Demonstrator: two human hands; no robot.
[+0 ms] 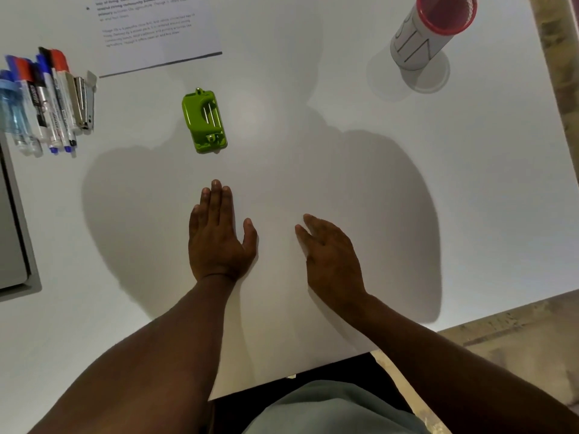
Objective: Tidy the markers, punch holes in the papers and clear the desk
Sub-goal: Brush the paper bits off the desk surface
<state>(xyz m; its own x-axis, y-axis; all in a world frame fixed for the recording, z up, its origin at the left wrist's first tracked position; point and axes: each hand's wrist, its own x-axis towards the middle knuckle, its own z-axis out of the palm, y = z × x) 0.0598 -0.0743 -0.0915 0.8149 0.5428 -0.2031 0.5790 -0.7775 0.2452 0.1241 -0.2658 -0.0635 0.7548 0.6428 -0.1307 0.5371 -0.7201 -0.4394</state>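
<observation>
Lying flat on the white tabletop [344, 145], palm down, the left hand [217, 238], fingers spread out straight and holding nothing. Resting just beside it, the right hand [329, 258], tipped a little on its side, fingers loose and open, holding nothing too. Sitting a bit past the left hand, not touching it, the green hole punch [204, 120]. Lying farther back, near the far edge, the papers [156, 29] with printed words, well apart from both hands. Lying in a bunch at the far left, the markers [47, 98] with red, blue and black caps, side by side and touching. Lying right next to the markers, a silver stapler [84, 103]. Standing at the far right, well apart from everything else, a white cup [429, 36] with a red rim, looking empty inside. Poking in at the left edge, a grey flat thing [14, 239], too cut off to tell what. Falling across the tabletop around both hands, big dark shadows.
</observation>
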